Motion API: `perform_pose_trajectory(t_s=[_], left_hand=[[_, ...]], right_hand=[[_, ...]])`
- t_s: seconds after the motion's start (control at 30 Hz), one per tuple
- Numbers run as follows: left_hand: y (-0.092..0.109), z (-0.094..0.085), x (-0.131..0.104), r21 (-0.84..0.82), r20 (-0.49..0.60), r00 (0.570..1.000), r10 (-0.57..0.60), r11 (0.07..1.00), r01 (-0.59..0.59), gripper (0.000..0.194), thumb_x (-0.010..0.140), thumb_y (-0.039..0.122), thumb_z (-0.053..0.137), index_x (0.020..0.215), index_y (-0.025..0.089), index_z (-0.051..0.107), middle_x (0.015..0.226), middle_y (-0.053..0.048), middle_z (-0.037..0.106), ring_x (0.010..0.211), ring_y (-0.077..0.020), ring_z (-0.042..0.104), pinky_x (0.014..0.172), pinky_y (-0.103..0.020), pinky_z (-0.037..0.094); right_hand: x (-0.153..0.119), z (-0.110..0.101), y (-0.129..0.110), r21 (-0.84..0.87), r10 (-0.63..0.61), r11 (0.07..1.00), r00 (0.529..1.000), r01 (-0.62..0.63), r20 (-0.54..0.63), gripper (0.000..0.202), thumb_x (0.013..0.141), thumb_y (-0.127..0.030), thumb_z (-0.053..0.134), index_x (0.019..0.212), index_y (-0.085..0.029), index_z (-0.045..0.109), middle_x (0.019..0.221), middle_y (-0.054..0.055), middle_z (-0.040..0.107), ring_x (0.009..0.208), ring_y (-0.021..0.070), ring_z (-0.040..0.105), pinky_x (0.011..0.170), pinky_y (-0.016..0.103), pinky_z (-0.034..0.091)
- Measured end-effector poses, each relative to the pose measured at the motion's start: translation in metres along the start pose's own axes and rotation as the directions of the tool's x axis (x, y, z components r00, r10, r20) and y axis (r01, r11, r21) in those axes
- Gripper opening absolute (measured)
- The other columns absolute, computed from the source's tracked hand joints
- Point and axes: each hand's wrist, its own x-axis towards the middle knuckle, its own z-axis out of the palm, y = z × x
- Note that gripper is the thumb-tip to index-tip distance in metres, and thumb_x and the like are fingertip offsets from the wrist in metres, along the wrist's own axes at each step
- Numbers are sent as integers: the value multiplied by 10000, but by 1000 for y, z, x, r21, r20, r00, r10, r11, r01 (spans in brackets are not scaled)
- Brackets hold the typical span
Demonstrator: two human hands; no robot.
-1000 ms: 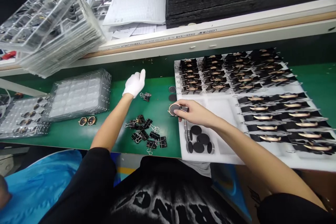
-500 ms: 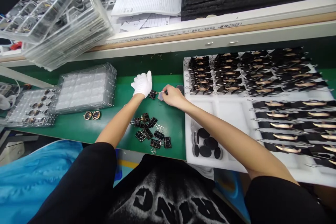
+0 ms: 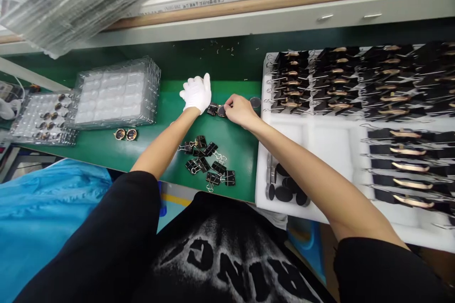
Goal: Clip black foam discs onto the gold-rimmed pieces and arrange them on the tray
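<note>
My left hand [image 3: 197, 93], in a white glove, is over the green bench with its thumb raised and fingers apart. Close by its right edge is a black binder clip [image 3: 212, 109]. My bare right hand [image 3: 240, 110] has thumb and forefinger pinched on the round dark lens of what look like sunglasses [image 3: 221, 111], lying against that clip and partly hidden by the fingers. A round dark disc [image 3: 255, 102] lies just beyond the right hand. Several loose binder clips [image 3: 204, 158] are heaped nearer my body.
Another pair of round sunglasses [image 3: 125, 134] lies on the left, beside stacked clear trays [image 3: 113, 92]. At right, a white tray [image 3: 325, 151] carries rows of clipped eyewear [image 3: 341, 80] and round black pads [image 3: 283, 194]. A shelf edge [image 3: 249, 19] runs above the bench.
The view has tipped downward and shifted a little left. The lens in my right hand shows dark now instead of pale. Both hands keep about the same place on the bench.
</note>
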Motion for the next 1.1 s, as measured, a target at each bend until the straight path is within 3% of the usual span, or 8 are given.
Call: perform_pose_trajectory(t_s=[0.23,0.47,0.6,0.73,0.9,1.1], left_hand=[[3,1,-4,0,-30,1000,-6,1000,6,539,1116,507,278,1253,150,658,1359,-203,638,1294,-398,570,1056,-595,462],[5,4,-2,-7,-21,999,-24,1000,24,503,1132,482,297,1252,144,650,1326,-192,618,1315,-382,560,1065,-589,440],[5,5,-1,-5,-14,999,-40,999,40,516,1137,469,291,1264,122,651,1323,-191,616,1329,-393,559,1064,-598,431],[4,8,0,-49,-40,998,-42,998,40,519,1116,534,296,1251,191,661,1363,-186,624,1340,-406,548,1090,-586,424],[3,10,1,-96,-48,997,-57,994,52,510,1100,538,307,1250,211,668,1382,-197,631,1341,-412,540,1118,-595,407],[5,9,0,-61,-65,996,-60,997,56,502,1108,515,316,1239,187,672,1344,-197,639,1317,-402,572,1103,-589,437]], right_hand=[[-1,11,2,0,-80,997,997,80,-13,168,999,-125,512,1013,-163,675,1087,158,723,1186,330,624,1066,468,491],[-5,19,2,-59,-130,990,989,126,-76,203,1009,-106,485,1101,-138,664,1233,200,644,1172,332,616,1101,512,453],[-13,16,6,-135,-187,976,977,173,-106,265,1046,-247,528,1217,-102,669,1193,207,685,1191,391,597,1087,584,442],[-18,11,17,-235,-284,933,959,271,-22,621,864,-297,832,1392,-71,595,1298,234,652,1242,440,568,1088,606,453],[-16,7,28,-267,-346,899,936,348,56,736,771,-310,927,1399,-94,609,1341,230,627,1253,445,576,1081,593,485],[-15,6,30,-263,-348,901,937,345,34,358,932,-247,747,1265,-124,708,1217,200,681,1187,411,613,1051,580,481]])
